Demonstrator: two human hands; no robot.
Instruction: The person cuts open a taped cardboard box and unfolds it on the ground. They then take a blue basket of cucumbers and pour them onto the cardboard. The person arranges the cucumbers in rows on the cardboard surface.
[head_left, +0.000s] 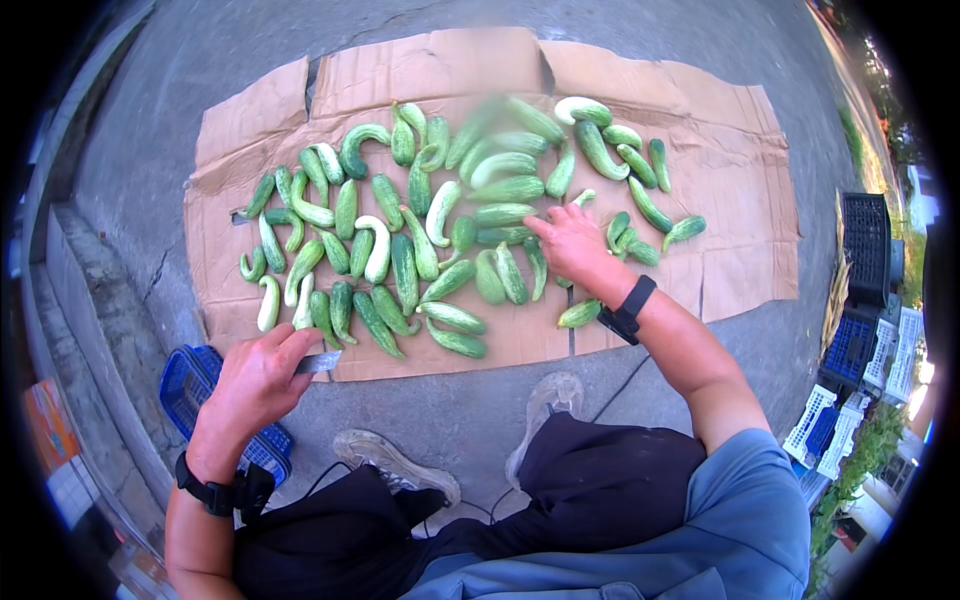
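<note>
Many green and pale cucumbers (405, 271), some straight and some curled, lie spread over flattened cardboard (742, 255). My left hand (259, 367) grips a small flat metal blade (319, 362) near the cardboard's front left edge, beside a pale cucumber (304, 304). Across the cardboard, my right hand (574, 244) hovers over or rests among the cucumbers, palm down. Its index finger reaches the right end of a striped cucumber (502, 214). Another cucumber's pale tip (583, 197) shows just past the knuckles. Whether the right fingers hold anything is hidden beneath the hand.
Blue plastic baskets (184, 390) stand by my left forearm, next to a concrete step (112, 300). My shoes (397, 461) are at the cardboard's near edge, with a dark cord (619, 390) on the concrete floor. Black, blue and white crates (866, 240) line the right side.
</note>
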